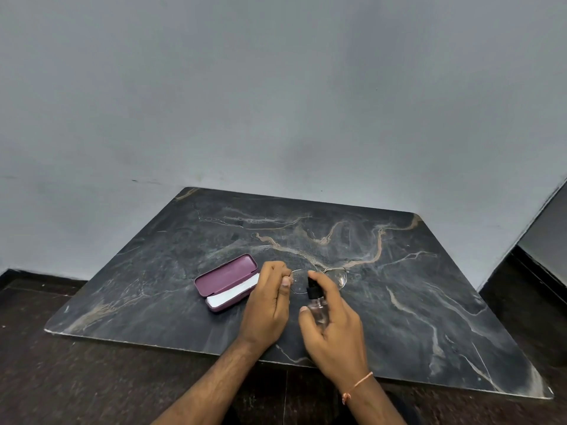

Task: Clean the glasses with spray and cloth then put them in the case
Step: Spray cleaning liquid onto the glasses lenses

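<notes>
Head view: spraying step — left hand [270, 297] pinches the glasses [319, 279] just above the table [429, 286], right hand [333, 317] grips the spray [316, 302], finger on nozzle — next, likely the cloth [233, 294] in the open case [225, 279].

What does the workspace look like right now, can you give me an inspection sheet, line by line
Surface: dark marble-patterned slab with tan veins, lying on a darker floor.
Job's things: glasses held above the slab; clear spray bottle with a black nozzle aimed at them; purple case open, white cloth lying inside.
Clutter: nothing seen.
Grippers: left hand pinches the glasses at one end of the frame; right hand grips the spray bottle, forefinger on the nozzle.
Cables: nothing seen; a thin orange thread circles the right wrist.
Surroundings: plain grey wall behind the slab.
</notes>
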